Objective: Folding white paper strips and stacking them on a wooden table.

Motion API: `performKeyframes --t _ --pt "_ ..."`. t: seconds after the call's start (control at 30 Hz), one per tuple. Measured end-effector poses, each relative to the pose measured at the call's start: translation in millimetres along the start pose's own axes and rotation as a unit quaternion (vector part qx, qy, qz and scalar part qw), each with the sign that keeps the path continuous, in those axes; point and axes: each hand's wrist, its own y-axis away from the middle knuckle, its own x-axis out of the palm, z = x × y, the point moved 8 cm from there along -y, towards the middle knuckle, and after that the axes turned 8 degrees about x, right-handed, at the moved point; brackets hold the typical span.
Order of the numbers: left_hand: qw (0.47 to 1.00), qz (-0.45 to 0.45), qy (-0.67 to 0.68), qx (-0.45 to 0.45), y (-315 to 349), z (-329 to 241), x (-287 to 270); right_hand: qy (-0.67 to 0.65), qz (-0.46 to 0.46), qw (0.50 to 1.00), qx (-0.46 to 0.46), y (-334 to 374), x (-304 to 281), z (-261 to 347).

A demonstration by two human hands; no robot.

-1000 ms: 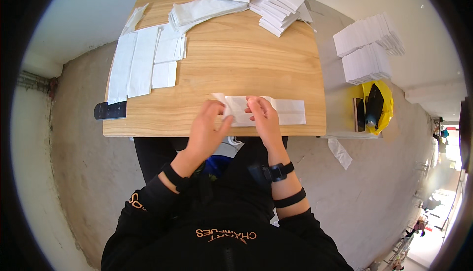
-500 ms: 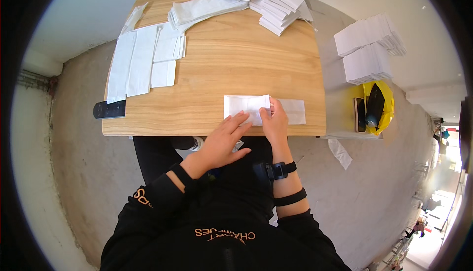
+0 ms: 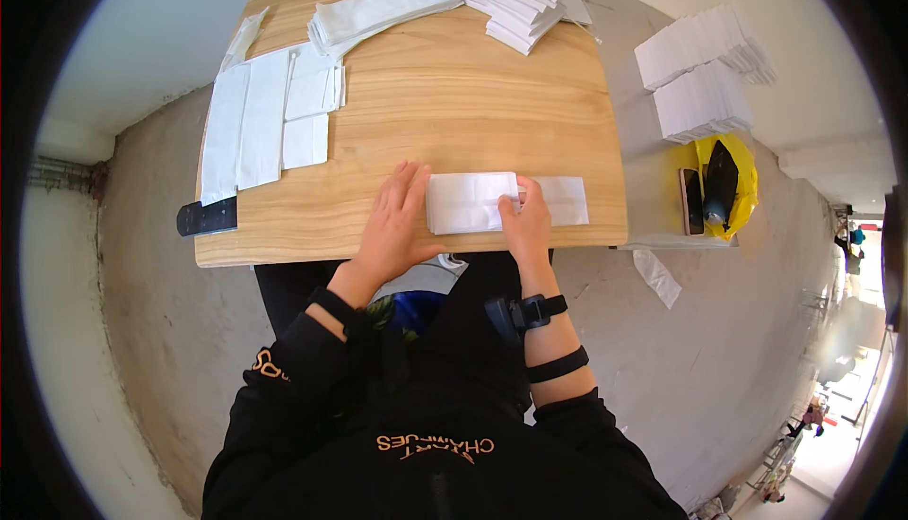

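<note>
White packet (image 3: pixel 465 204) between the two hands (image 3: pixel 388 213) (image 3: pixel 527 225)

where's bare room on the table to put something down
The table is bare centrally, between white sheets at left, paper piles at the far edge and the folded paper; a smaller patch lies between left hand and black device. Far edge and left side are crowded.

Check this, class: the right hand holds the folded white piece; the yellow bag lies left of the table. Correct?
No: the head view shows the yellow bag right of the table. The right hand does hold the folded white piece.
</note>
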Motion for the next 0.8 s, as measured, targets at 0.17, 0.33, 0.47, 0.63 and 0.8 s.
performKeyframes --t 0.17,0.33,0.47,0.63,0.8 --pt "0.997 0.073 0.012 0.027 -18 9 15 -0.011 0.011 1.000 0.007 0 2 2" --pt "0.995 0.090 0.021 0.024 -17 16 21 -0.003 0.000 1.000 -0.016 2 -3 8" --pt "0.995 0.091 0.024 0.038 -15 20 22 -0.009 0.008 1.000 -0.025 5 -5 11" --pt "0.995 0.091 0.019 0.042 -14 21 22 0.036 -0.014 0.998 -0.049 6 -10 17" --pt "0.986 0.104 -0.113 0.065 -11 -18 23 0.034 -0.018 0.999 -0.039 6 -10 16"
